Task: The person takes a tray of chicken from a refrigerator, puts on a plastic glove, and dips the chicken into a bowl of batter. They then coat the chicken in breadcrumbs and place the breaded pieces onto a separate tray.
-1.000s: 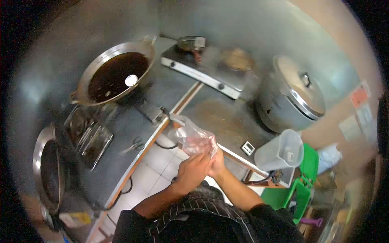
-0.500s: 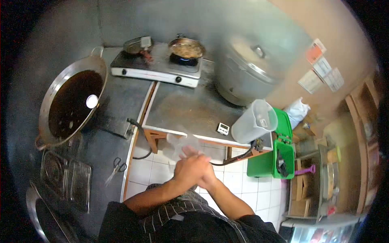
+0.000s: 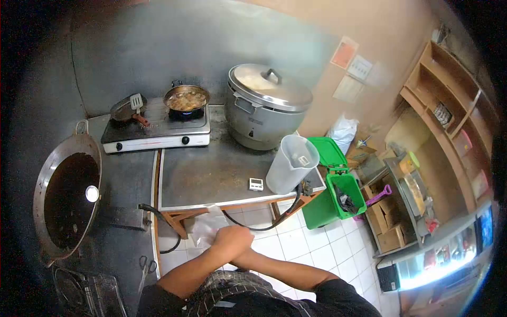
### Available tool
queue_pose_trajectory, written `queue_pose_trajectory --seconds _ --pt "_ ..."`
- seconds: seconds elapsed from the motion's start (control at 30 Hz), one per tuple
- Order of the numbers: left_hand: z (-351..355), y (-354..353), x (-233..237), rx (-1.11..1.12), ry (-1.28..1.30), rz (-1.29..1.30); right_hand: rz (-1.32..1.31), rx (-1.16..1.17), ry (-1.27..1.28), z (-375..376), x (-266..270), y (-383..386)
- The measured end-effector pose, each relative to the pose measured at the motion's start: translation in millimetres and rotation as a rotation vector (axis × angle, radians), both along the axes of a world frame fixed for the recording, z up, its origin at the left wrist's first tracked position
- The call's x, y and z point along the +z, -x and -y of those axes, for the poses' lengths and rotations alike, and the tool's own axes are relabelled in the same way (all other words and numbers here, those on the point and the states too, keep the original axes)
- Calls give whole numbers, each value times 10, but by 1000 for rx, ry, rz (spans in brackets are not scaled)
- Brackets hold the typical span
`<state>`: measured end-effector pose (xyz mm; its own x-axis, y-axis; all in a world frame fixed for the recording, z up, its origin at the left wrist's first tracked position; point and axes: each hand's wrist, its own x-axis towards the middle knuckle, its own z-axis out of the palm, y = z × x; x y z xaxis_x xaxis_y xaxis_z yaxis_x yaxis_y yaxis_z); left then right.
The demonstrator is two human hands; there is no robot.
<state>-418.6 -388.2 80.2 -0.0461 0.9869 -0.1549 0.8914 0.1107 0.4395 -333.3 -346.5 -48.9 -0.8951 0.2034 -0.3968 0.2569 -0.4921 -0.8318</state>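
Note:
My left hand (image 3: 232, 242) is closed, knuckles up, and crosses over my right hand (image 3: 244, 259). Most of the right hand is hidden beneath it, so its fingers do not show. A piece of thin clear plastic (image 3: 207, 228) spreads out just past the left hand, under the table's front edge. Whether it is a bag or a glove I cannot make out. Both hands are low in front of the striped apron (image 3: 222, 288), over the white tiled floor.
A pan of frying food (image 3: 186, 99) sits over a flame on the stove (image 3: 156, 141). Behind the table stands a large rice cooker (image 3: 266, 119), with a plastic jug (image 3: 288, 169) and timer (image 3: 256, 184) nearby. Left is a big wok (image 3: 42, 195); right, a green bin (image 3: 319, 206).
The view has swung right, so the stove and wok sit lower and further left. My hands were pressed together with fingers extended; now the left is closed over the right.

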Motion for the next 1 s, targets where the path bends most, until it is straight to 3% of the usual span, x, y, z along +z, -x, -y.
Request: queue_pose_trajectory --seconds 0.1,0.2,0.23,0.37,0.4,0.47,0.67,0.77,0.9,0.93,1.0 --pt "-72 -47 30 58 -68 -24 -189 -144 509 12 108 340" --pt "32 -78 218 193 -366 -10 -237 -259 642 0 223 343" --pt "104 -81 291 239 -497 -3 -229 -297 651 6 256 278" --pt "463 -158 -289 224 -411 16 -191 -442 607 -28 343 -7" --pt "481 -176 -398 205 -288 66 -178 -466 577 -54 336 -45" --pt "400 -201 -556 236 -332 142 -177 -495 517 -118 305 -84" --pt "286 -305 -363 132 -472 359 -256 -522 357 -388 385 -55" --pt "290 -671 -324 14 -580 480 -262 -720 293 -522 498 -28" --pt "115 -894 -321 -112 -554 378 -406 -826 361 -730 577 -398" --pt "98 -966 -246 -142 -448 343 -392 -1041 429 -778 576 -493" --pt "-12 -1195 -251 -247 -408 378 -822 -784 702 -1062 59 -973"
